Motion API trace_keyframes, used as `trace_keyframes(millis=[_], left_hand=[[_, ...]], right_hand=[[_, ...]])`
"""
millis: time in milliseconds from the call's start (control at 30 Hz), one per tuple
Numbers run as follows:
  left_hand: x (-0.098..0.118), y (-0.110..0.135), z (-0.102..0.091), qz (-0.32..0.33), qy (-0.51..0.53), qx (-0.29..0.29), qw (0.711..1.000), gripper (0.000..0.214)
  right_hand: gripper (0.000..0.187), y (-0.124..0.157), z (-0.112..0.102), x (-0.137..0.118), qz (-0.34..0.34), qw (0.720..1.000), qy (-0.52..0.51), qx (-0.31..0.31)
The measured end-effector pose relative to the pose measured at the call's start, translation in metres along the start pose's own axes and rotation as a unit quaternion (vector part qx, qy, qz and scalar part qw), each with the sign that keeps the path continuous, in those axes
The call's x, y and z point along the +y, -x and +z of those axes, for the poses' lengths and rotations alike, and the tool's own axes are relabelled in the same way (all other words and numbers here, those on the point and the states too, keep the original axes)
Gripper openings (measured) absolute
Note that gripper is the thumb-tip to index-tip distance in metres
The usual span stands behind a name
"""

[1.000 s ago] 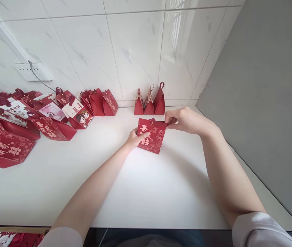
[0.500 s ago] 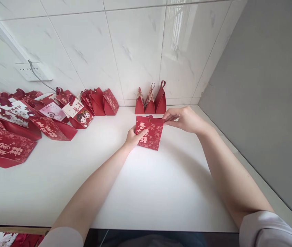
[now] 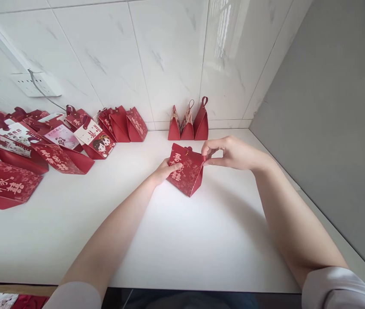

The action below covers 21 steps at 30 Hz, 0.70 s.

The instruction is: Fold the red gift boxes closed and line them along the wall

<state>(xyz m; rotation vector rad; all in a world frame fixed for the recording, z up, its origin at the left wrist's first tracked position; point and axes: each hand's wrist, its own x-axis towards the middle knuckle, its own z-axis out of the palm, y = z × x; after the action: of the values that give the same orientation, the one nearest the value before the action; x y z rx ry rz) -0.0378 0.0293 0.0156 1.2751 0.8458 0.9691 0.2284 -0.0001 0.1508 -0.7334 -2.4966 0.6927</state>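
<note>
A small red paper gift bag (image 3: 187, 174) with gold characters stands on the white table (image 3: 182, 240), partly opened out so one side panel shows. My left hand (image 3: 166, 168) grips its left edge, thumb on the front face. My right hand (image 3: 230, 152) pinches the top right corner between thumb and fingers. Both hands hold the bag near the middle of the table, a little in front of the wall.
Three finished pointed red bags (image 3: 188, 122) stand against the tiled wall behind. More red bags (image 3: 126, 124) and a heap of flat ones (image 3: 24, 150) cover the left side. A wall socket with a cable (image 3: 36, 83) is at upper left. A grey wall (image 3: 330, 107) borders the right.
The bag was lying flat between my hands; now it is spread open and stands up, showing a side panel. My right hand has moved slightly up at the top corner.
</note>
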Motion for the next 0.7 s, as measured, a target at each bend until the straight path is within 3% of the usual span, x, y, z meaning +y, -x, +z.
trace_keyframes(millis=[233, 400, 567, 700], left_hand=[[-0.006, -0.002, 0.007, 0.025, -0.02, 0.082, 0.996, 0.054], [-0.005, 0.0, 0.014, 0.052, -0.047, 0.145, 0.987, 0.053], [-0.002, 0.002, 0.024, 0.138, -0.116, 0.225, 0.957, 0.048], [-0.001, 0.003, 0.028, 0.174, -0.175, 0.227, 0.942, 0.051]], right_hand=[[0.008, 0.0, 0.001, 0.0, -0.008, 0.996, 0.086, 0.028], [0.009, 0.0, 0.003, 0.002, 0.033, 0.991, 0.11, 0.067], [0.03, 0.004, 0.003, -0.003, 0.066, 0.98, 0.162, 0.092], [0.05, 0.001, 0.008, 0.002, 0.043, 0.972, 0.184, 0.137]])
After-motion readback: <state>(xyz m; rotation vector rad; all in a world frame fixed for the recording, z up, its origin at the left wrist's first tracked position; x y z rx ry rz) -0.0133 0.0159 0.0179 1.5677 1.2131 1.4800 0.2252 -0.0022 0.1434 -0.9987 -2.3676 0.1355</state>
